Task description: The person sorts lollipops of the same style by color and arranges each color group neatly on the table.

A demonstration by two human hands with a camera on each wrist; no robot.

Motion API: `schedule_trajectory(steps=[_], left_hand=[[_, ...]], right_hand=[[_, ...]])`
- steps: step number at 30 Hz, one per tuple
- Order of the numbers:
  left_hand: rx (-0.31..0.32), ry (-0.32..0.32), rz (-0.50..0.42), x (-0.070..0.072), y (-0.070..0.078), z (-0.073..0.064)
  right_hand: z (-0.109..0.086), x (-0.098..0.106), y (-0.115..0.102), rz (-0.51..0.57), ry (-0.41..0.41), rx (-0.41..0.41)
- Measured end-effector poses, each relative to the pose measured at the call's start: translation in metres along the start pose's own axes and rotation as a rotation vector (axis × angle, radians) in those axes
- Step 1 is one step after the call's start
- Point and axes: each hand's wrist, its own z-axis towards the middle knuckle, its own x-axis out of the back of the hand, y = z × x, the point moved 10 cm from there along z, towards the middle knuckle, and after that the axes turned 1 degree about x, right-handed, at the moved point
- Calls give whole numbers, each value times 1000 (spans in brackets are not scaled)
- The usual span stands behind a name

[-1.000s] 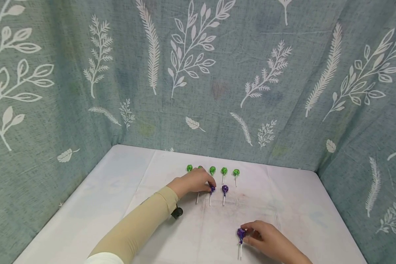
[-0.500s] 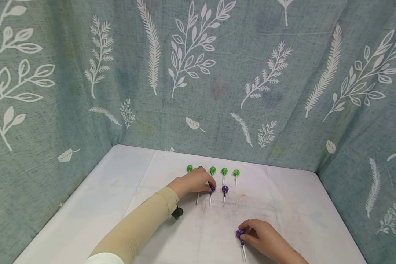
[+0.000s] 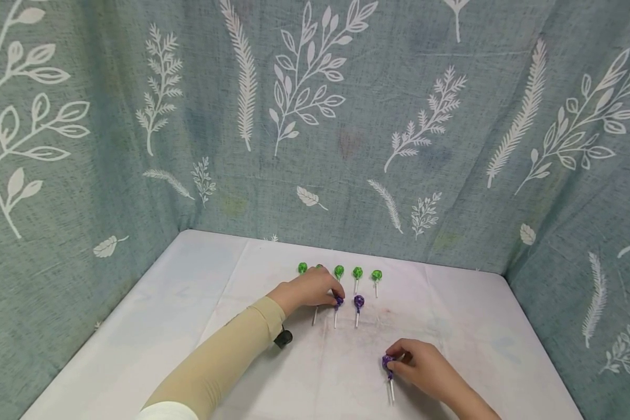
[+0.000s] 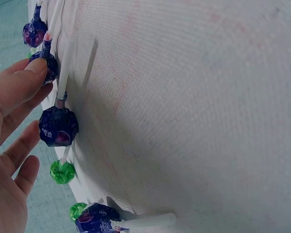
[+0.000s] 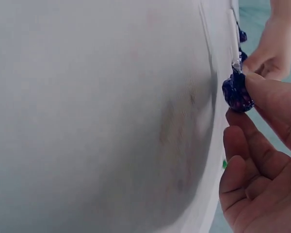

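My left hand point(image 3: 312, 287) reaches to the back of the table, its thumb and finger pinching a purple-wrapped lollipop point(image 4: 49, 68) in a row of purple ones. To the right of it lies another purple lollipop point(image 3: 359, 301). On its left, a white stick point(image 3: 315, 315) pokes out from under the hand, its head hidden in the head view; the left wrist view shows that purple lollipop point(image 4: 58, 127) beside the fingers. Nearer the front, my right hand point(image 3: 425, 368) pinches a purple lollipop point(image 5: 237, 94) by its head, stick pointing toward me.
Behind the purple row stands a row of several green lollipops point(image 3: 357, 272), one partly covered by the left hand. A small black device point(image 3: 283, 339) sits at the left wrist. Patterned curtain point(image 3: 315, 146) encloses the white table point(image 3: 231, 373) at back and sides.
My right hand closes its thumb over the purple lollipop's head, tilting the stick, then moves slightly away from me and to the right with it. My left hand stays in place.
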Motion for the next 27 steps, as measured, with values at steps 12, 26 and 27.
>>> schedule_trajectory(steps=[12, 26, 27], left_hand=[[13, -6, -19, 1, 0, -3], [7, -6, -14, 2, 0, -2], [5, -5, -17, 2, 1, -2]], right_hand=[[12, 35, 15, -31, 127, -67], [51, 57, 19, -71, 226, -74], [54, 58, 19, -70, 229, -73]])
